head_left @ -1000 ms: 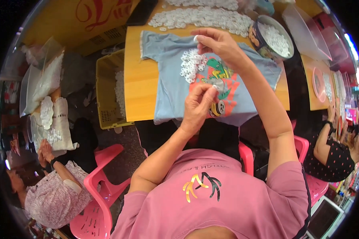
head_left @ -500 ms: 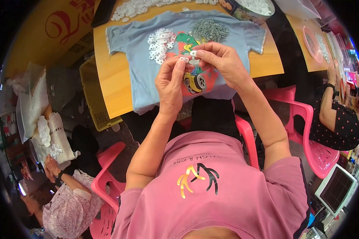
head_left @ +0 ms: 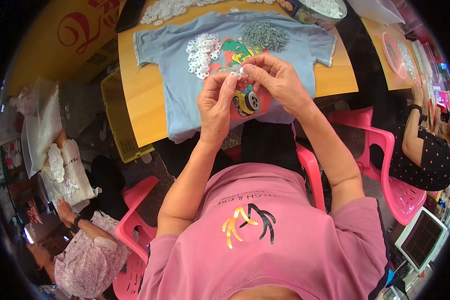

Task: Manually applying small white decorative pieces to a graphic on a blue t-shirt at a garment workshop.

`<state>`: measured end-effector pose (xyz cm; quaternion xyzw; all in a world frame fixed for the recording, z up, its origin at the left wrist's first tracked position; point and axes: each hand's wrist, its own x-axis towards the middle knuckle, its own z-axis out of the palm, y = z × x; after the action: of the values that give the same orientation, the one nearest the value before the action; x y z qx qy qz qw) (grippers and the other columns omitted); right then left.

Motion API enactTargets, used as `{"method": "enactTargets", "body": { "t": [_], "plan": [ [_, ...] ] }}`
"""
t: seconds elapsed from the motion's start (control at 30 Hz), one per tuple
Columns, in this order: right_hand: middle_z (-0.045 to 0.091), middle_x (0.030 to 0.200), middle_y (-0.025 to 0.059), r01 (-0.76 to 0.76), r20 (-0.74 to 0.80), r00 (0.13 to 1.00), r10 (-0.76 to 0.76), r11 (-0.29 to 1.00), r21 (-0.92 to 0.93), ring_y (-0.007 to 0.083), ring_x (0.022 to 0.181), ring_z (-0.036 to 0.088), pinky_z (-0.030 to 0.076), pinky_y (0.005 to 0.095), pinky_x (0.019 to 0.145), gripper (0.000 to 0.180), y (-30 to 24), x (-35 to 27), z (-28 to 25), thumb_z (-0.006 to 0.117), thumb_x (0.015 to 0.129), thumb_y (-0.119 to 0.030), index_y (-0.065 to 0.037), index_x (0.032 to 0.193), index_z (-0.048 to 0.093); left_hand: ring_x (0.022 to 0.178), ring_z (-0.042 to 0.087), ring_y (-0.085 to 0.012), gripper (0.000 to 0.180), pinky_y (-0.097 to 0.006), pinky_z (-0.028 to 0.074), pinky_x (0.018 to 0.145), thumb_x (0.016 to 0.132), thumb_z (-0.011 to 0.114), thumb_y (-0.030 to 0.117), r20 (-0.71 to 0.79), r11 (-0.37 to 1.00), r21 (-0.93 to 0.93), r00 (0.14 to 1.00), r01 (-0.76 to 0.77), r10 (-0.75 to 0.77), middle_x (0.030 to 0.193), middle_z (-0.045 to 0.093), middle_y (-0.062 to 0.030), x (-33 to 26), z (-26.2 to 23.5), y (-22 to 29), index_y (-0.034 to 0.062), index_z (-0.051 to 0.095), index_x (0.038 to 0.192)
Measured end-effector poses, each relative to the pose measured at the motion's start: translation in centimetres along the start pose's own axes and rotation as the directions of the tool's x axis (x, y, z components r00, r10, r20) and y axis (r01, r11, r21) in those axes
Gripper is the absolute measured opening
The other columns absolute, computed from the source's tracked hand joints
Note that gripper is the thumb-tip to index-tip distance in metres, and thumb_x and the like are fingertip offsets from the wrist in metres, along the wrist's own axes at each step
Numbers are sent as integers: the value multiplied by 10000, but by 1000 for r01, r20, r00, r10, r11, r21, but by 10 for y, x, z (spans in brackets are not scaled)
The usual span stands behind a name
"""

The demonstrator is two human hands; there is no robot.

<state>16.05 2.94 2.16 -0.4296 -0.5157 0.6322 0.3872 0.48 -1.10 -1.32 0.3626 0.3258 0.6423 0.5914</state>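
Note:
My left hand (head_left: 216, 102) and my right hand (head_left: 275, 80) meet above a light blue T-shirt (head_left: 170, 100) spread on a wooden table (head_left: 142, 95). Both pinch one small white plastic piece (head_left: 237, 73) between thumb and fingertips. On the shirt lie a heap of small white pieces (head_left: 202, 50) and a heap of small grey metal pieces (head_left: 264, 36), beside a dinosaur and car print (head_left: 240, 95). More white pieces (head_left: 172, 7) lie at the table's far edge.
A round tin of white pieces (head_left: 320, 9) stands at the far right. A yellow crate (head_left: 120, 122) sits left of the table. Pink chairs (head_left: 385, 165) surround me. One person sits at the right (head_left: 425, 145), another at lower left (head_left: 90, 255) near bags of white pieces (head_left: 45, 130).
My right hand came back from the far heap to meet my left hand over the shirt's print. The view has tilted down, so the table sits higher in the picture.

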Motion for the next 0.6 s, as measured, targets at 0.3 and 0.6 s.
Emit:
{"method": "enactTargets", "body": {
  "t": [0.3,0.6],
  "plan": [
    [621,863,-9,135,-11,990,-138,983,-121,49,705,543,468,199,638,214,0,8,6,633,936,-216,-20,1024,629,886,597,-103,120,-243,471,821,980,542,100,64,994,106,997,-38,31,1015,601,-50,2,-3,-1,-6,590,1010],
    [603,896,-24,9,84,996,10,973,-230,41,739,539,465,197,633,207,-8,14,-19,636,925,-184,-21,1051,617,914,613,-115,124,-254,486,810,985,531,103,68,991,129,997,-39,30,1071,589,-63,0,-1,3,-6,584,1010]
  ]
}}
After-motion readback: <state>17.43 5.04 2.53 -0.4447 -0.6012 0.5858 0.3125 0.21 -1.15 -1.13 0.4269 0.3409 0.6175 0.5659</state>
